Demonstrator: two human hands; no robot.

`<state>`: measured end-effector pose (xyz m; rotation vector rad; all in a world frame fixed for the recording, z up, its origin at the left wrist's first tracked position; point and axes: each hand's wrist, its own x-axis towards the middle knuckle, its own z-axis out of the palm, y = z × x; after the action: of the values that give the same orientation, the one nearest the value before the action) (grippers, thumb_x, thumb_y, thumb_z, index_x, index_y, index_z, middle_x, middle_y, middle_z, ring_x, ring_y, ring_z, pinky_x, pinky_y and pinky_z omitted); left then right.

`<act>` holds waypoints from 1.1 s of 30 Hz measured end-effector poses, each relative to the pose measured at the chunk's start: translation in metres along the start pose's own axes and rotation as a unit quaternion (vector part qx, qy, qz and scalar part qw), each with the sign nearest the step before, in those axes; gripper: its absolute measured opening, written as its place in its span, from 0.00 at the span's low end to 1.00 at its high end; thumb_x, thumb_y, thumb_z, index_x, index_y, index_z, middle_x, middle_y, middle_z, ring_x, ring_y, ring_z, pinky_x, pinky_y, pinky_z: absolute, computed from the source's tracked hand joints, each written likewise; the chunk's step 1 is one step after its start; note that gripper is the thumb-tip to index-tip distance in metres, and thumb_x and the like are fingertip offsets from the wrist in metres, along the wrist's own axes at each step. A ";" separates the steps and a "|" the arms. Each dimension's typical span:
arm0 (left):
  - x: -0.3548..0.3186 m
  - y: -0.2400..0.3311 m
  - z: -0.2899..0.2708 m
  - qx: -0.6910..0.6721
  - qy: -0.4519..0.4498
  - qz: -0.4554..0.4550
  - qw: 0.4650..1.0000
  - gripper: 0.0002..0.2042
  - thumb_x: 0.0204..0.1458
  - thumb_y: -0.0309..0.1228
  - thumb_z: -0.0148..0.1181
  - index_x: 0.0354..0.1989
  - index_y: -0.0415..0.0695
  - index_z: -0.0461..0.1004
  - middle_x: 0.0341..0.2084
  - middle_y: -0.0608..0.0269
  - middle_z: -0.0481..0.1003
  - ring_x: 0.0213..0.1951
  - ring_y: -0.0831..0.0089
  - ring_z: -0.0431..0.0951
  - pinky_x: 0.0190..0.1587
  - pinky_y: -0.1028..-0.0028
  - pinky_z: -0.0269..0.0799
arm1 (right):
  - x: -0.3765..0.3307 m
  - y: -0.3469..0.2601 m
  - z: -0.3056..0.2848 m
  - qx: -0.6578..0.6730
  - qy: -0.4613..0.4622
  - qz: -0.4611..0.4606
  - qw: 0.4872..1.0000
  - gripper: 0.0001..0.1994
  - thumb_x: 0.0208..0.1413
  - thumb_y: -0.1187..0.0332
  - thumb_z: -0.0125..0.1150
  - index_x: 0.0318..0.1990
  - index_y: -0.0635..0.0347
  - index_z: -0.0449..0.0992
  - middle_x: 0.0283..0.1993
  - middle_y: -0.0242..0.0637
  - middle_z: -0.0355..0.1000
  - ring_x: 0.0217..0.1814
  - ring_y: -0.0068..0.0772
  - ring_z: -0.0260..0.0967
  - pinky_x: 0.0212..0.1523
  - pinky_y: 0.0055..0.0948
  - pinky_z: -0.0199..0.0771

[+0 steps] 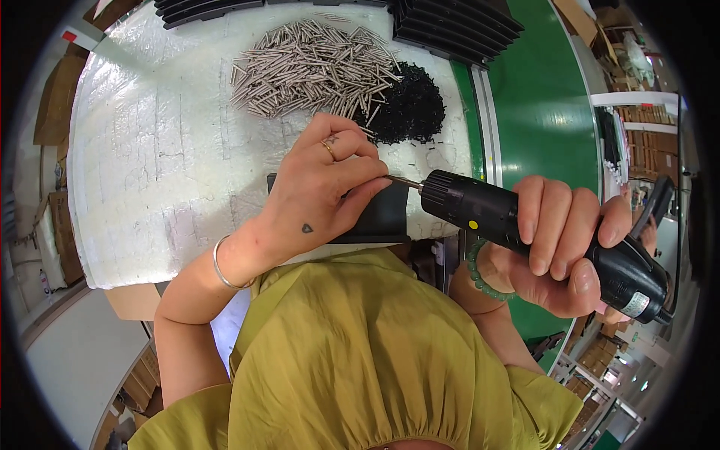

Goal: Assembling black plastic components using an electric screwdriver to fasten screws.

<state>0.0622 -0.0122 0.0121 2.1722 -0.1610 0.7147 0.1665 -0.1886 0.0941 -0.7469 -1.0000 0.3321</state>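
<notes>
My right hand (559, 240) is wrapped round a black electric screwdriver (469, 204), held nearly level with its bit pointing left. At the tip of that bit, the thumb and forefinger of my left hand (322, 180) are pinched together. Whatever lies between those fingertips is too small and too covered to name. Beneath the left hand and the bit is a flat black part (379, 217) at the table's near edge. Just beyond the left hand lies a heap of thin silvery metal pins (311, 67). Touching its right side is a pile of small black screws (411, 105).
Black ribbed parts (454, 30) are stacked at the far right of the wrapped white tabletop (150, 172), with more black parts (210, 9) at the far left. A green surface (536, 97) runs along the right. Shelves with cartons (656, 150) stand farther right.
</notes>
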 end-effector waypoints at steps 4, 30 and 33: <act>-0.002 0.000 0.000 -0.007 0.003 -0.001 1.000 0.09 0.35 0.19 0.66 0.27 0.42 0.76 0.28 0.66 0.72 0.39 0.62 0.69 0.35 0.69 0.68 | 0.001 -0.001 0.004 -0.003 0.016 0.006 1.000 0.13 0.43 0.72 0.53 0.38 0.54 0.61 0.18 0.21 0.61 0.19 0.15 0.59 0.30 0.19 0.60; 0.026 -0.056 0.008 0.236 -0.203 0.027 0.950 0.05 0.39 0.26 0.63 0.26 0.43 0.77 0.28 0.66 0.72 0.39 0.66 0.69 0.42 0.69 0.67 | -0.005 0.003 -0.013 -0.073 0.040 0.001 0.996 0.13 0.44 0.70 0.50 0.41 0.55 0.63 0.18 0.21 0.56 0.18 0.16 0.55 0.30 0.22 0.57; 0.033 -0.052 0.008 0.166 -0.167 0.054 0.970 0.03 0.40 0.25 0.63 0.25 0.43 0.76 0.27 0.66 0.72 0.38 0.66 0.70 0.41 0.69 0.68 | -0.005 0.000 -0.013 -0.074 0.056 0.000 0.996 0.13 0.44 0.70 0.50 0.40 0.55 0.63 0.18 0.21 0.56 0.18 0.15 0.55 0.30 0.22 0.56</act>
<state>0.1109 0.0204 -0.0093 2.6141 -0.3585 0.4535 0.1745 -0.1965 0.0866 -0.8909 -0.9257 0.2145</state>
